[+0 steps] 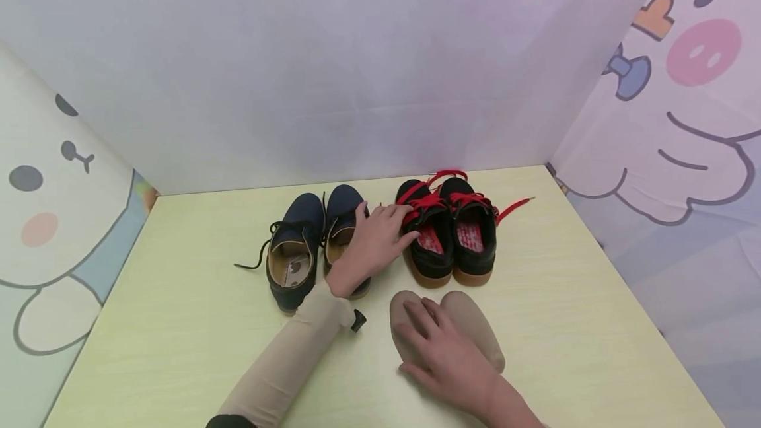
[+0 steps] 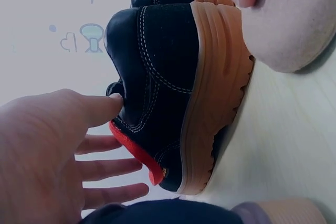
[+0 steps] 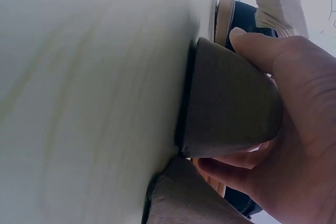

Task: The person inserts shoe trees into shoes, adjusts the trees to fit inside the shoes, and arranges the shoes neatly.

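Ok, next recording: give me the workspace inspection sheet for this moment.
Surface: pale yellow-green table, wood-grain look.
Job's things: beige pair of shoes near the front; black pair with red laces behind it; navy pair to the left, laces loose.
Clutter: small dark object by the sleeve, too small to identify.
Grips: left hand lies with straight fingers between the navy and black pairs, touching the black shoe; right hand curls over the left beige shoe.
Cables: nothing seen.
Surroundings: cartoon-printed panels on both sides, plain back wall.
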